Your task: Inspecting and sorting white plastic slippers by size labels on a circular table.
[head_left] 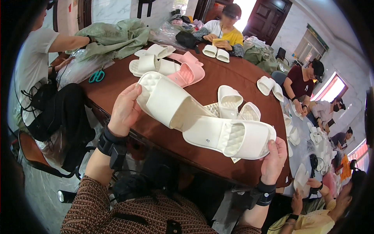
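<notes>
Each of my hands grips a white slide slipper by its toe end, and the two slippers meet heel to heel in front of me. My left hand point(126, 103) is closed on the upper-left slipper point(165, 99), its thumb at the toe. Closed on the toe of the lower-right slipper point(230, 136) is my right hand point(273, 159). Behind them on the table, a pair of white slippers point(229, 100) sits beside a piece of textured material point(212, 109). Pink slippers point(187, 74) and more white slippers point(154, 64) lie farther left.
Brown cloth covers the round table point(120, 84). Teal-handled scissors point(96, 76) lie at its left edge, near a green sack point(117, 33). A seated person point(29, 70) is close on my left. Others work across the table and along a grey table point(300, 144) at right, which holds more slippers.
</notes>
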{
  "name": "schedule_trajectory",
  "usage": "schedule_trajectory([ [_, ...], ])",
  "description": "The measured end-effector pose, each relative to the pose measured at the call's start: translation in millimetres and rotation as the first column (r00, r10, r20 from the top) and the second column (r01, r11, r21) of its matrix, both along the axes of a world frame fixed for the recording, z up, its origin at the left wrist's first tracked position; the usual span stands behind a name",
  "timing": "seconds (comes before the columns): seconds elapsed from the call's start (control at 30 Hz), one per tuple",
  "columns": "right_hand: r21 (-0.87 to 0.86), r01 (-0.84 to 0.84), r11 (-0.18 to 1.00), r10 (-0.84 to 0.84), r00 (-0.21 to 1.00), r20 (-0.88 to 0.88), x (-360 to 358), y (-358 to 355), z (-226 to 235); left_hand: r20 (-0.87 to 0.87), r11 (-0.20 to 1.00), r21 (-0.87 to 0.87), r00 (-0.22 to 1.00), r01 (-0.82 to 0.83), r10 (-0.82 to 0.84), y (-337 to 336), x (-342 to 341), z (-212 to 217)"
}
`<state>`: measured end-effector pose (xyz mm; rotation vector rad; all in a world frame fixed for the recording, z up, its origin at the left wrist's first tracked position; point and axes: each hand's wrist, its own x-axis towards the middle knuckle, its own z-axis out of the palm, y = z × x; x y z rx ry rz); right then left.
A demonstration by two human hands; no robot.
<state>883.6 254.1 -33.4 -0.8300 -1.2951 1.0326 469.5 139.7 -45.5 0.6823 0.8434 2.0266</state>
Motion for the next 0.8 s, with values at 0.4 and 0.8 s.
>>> schedule_trajectory([
  [0.4,-0.031,0.087,0.996,-0.089,0.994,-0.066,32.2,8.4,4.8,-0.094,0.987,-0.131,0.99,0.092,-0.105,19.2,-4.8,8.5],
  [0.8,0.009,-0.042,0.999,0.041,0.997,0.068,52.7,27.5,14.2,-0.362,0.944,-0.298,0.898,0.145,-0.252,65.4,10.2,30.3],
])
